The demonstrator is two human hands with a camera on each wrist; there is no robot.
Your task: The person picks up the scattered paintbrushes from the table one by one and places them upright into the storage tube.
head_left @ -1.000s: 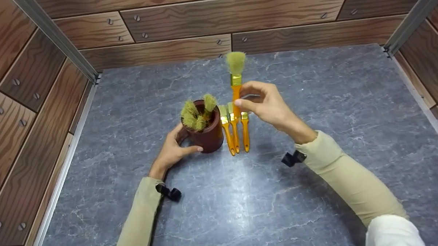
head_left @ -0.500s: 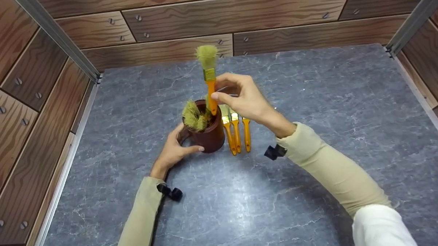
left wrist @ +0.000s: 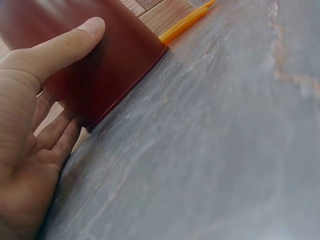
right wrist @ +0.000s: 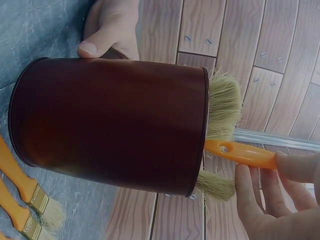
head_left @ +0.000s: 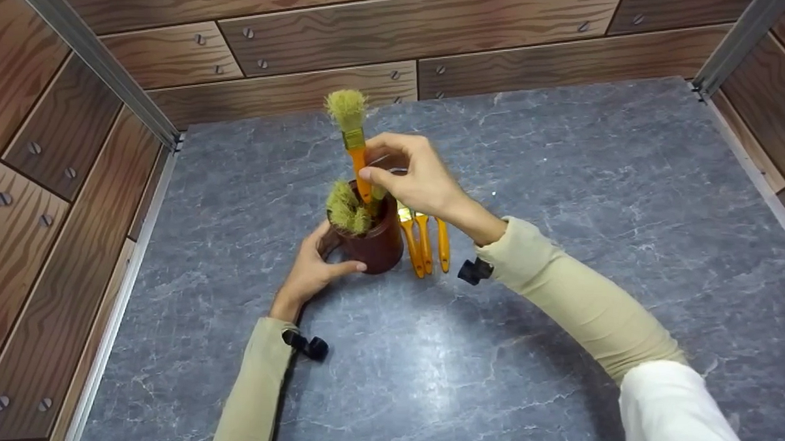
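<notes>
A dark red-brown cup [head_left: 375, 249] stands upright on the table, with bristle ends of several paintbrushes [head_left: 346, 209] showing at its mouth. My left hand [head_left: 311, 266] holds the cup low on its left side, thumb in front; the left wrist view shows that thumb [left wrist: 65, 50] on the wall. Above the mouth, my right hand [head_left: 414, 172] pinches another paintbrush [head_left: 354, 141] by its orange handle, bristles up. In the right wrist view, the handle's holed end [right wrist: 224, 149] is at the cup's rim, between the bristles; how far in it reaches is unclear.
Three more paintbrushes [head_left: 424, 248] lie side by side on the grey marbled table [head_left: 491, 380], just right of the cup, their bristles partly hidden by the right hand. Wood-patterned walls [head_left: 320, 42] enclose the table at the back and sides.
My right hand has carried the pinched paintbrush left, from above the lying brushes to over the cup, and its handle end has come down to the mouth. The left hand has stayed on the cup.
</notes>
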